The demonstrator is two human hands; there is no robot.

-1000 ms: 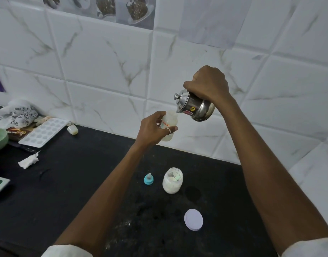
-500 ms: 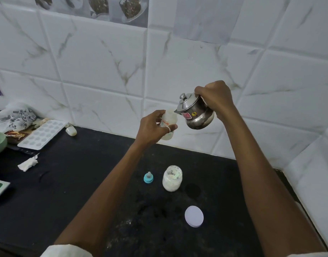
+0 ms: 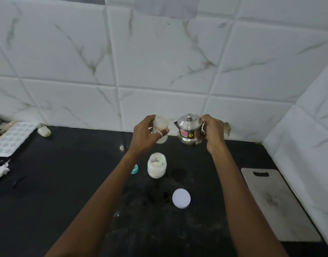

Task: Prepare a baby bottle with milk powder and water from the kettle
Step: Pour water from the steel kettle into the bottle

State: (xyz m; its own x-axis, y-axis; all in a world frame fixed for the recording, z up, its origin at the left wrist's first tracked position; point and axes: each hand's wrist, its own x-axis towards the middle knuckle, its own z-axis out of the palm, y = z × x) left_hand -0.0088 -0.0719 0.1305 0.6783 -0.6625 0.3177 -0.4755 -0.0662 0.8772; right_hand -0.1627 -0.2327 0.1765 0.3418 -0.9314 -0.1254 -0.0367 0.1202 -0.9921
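Note:
My left hand (image 3: 145,134) grips a small translucent baby bottle (image 3: 160,127), held upright above the black counter (image 3: 66,182). My right hand (image 3: 213,132) holds the handle of a small steel kettle (image 3: 190,130) with a lid; it is upright, low by the wall, and seems to rest on the counter. An open jar of milk powder (image 3: 157,165) stands in front of the bottle. The bottle's teal nipple cap (image 3: 135,169) lies left of the jar, partly hidden by my left forearm. The jar's white lid (image 3: 181,198) lies nearer to me.
A grey cutting board (image 3: 278,204) lies at the right by the corner wall. At the far left are a white ice tray (image 3: 11,138), a small white object (image 3: 44,131) and a crumpled tissue (image 3: 0,172).
The kettle has come down from its tilted pouring position beside the bottle to upright and low near the counter. My left hand with the bottle has lowered too. The camera tilted down.

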